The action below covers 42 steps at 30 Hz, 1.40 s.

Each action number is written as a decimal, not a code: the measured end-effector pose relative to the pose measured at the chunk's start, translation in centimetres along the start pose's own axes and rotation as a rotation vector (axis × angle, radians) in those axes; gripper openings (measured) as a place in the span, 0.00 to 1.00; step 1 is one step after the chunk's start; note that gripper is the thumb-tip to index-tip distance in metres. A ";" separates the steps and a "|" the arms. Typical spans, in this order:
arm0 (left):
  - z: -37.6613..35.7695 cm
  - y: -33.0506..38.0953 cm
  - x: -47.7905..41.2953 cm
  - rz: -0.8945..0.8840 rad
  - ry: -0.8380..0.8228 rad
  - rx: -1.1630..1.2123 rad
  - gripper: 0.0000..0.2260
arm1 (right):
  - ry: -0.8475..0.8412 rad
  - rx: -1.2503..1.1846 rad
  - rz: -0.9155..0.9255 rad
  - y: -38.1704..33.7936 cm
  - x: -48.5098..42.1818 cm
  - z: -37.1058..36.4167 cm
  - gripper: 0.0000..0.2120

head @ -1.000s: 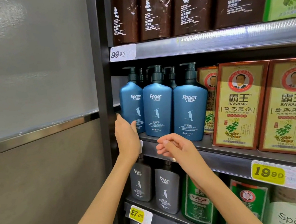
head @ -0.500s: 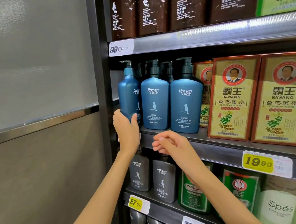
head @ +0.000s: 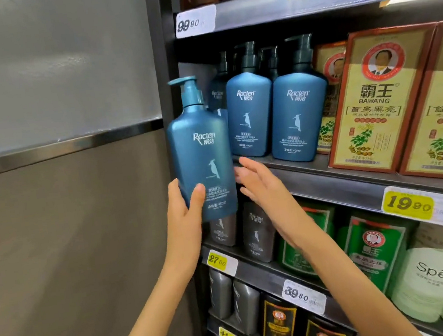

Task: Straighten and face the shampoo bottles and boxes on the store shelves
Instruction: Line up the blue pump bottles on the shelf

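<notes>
Left hand grips the upright blue bottle, label facing out, pump pointing left; right hand released.

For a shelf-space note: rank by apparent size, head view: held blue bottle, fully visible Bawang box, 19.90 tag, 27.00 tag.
Bawang box
held blue bottle (nearer the camera, so this pair is unsure)
19.90 tag
27.00 tag

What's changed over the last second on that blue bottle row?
The left hand gripped the leftmost blue plastic pump bottle and pulled it off the shelf, toward the camera. The right hand opened beside it. Two other blue bottles and yellow boxes stayed put.
</notes>
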<state>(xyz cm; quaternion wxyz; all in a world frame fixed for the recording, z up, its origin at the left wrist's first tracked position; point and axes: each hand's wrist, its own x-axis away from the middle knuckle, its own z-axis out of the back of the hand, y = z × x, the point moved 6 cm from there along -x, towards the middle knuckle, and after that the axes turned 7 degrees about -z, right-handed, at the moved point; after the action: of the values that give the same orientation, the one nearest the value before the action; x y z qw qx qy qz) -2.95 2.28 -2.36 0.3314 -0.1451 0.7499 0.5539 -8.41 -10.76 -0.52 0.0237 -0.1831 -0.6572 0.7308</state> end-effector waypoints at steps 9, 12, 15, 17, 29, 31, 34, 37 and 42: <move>0.3 -1.6 6.7 0.188 -0.203 0.045 0.15 | -0.127 -0.345 -0.104 4.1 0.5 -1.2 0.12; 0.4 -2.3 6.7 0.243 -0.204 0.012 0.17 | -0.116 -0.331 -0.136 4.5 0.7 -0.8 0.11; 0.8 -2.9 7.4 0.231 -0.180 -0.190 0.24 | -0.041 -0.283 -0.145 5.3 1.1 -0.6 0.09; 0.4 -2.1 8.5 0.089 -0.222 -0.448 0.31 | 0.013 -0.223 -0.136 5.6 1.3 -0.5 0.07; -0.9 -2.9 9.0 0.186 -0.327 0.035 0.22 | -0.210 -0.195 -0.262 5.1 1.7 -0.7 0.31; -0.9 -3.9 9.6 0.320 -0.366 0.235 0.26 | -0.253 -0.403 -0.316 5.8 1.9 -0.4 0.21; -0.7 -4.7 9.8 0.383 -0.408 0.282 0.30 | -0.284 -0.493 -0.250 5.7 2.1 -0.4 0.13; 0.4 -4.6 9.6 0.378 -0.378 0.157 0.18 | -0.202 -0.458 -0.207 5.3 2.0 -0.3 0.12; 0.2 -2.3 9.3 0.098 -0.339 -0.591 0.40 | -0.048 -0.299 -0.163 4.9 2.4 -1.1 0.14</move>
<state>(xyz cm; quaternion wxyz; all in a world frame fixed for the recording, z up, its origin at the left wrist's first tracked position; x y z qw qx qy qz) -8.40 3.06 -10.22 0.3679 -0.1048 0.4972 0.7787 -9.29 -9.70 -5.88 0.0397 -0.1130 -0.7716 0.6247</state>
